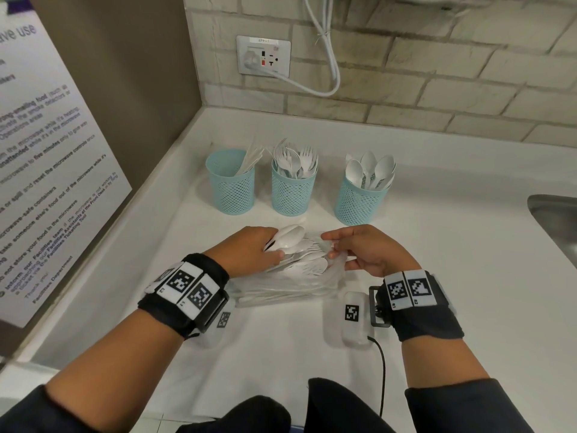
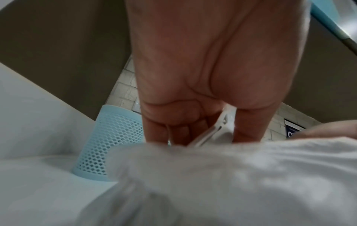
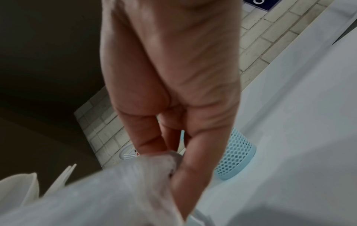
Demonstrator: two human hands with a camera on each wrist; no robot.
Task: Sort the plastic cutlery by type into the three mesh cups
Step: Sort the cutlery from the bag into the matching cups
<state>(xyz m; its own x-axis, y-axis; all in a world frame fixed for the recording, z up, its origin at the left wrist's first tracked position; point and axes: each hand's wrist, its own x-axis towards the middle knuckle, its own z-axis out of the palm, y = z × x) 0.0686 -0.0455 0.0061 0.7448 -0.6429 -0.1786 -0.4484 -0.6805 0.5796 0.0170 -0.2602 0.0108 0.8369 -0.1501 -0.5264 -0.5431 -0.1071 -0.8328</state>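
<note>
Three pale blue mesh cups stand upright in a row on the white bench (image 1: 437, 245), near its back edge. The left cup (image 1: 230, 182) holds a few knives (image 1: 249, 160); the middle cup (image 1: 293, 190) holds forks (image 1: 296, 159), tines up; the right cup (image 1: 359, 201) holds spoons (image 1: 371, 170), bowls up. The left and middle cups stand close together, the right one a little apart.

In front of the cups, a clear plastic bag (image 1: 290, 282) lies on the bench, with unsorted white cutlery showing through it and at its open mouth. The left hand (image 1: 246, 248) is at the bag's mouth, its fingers (image 1: 274, 254) curled round a small bunch of spoons (image 1: 290, 237), whose bowls point toward the cups. In the left wrist view the white handles (image 2: 208, 136) pass between thumb and curled fingers above the blurred bag, with the left cup behind.

The right hand (image 1: 371, 251) pinches the edge of the bag between thumb and forefinger, on the side opposite the left hand. The right wrist view shows crumpled film (image 3: 160, 162) caught at the fingertips, the right cup (image 3: 235, 154) beyond.

Both wrists carry black bands with square printed markers. A wall outlet (image 1: 263, 56) with a white cord (image 1: 331, 57) sits on the tiled wall, a printed notice (image 1: 46, 151) hangs at left, and a sink (image 1: 555, 220) edge shows at right.
</note>
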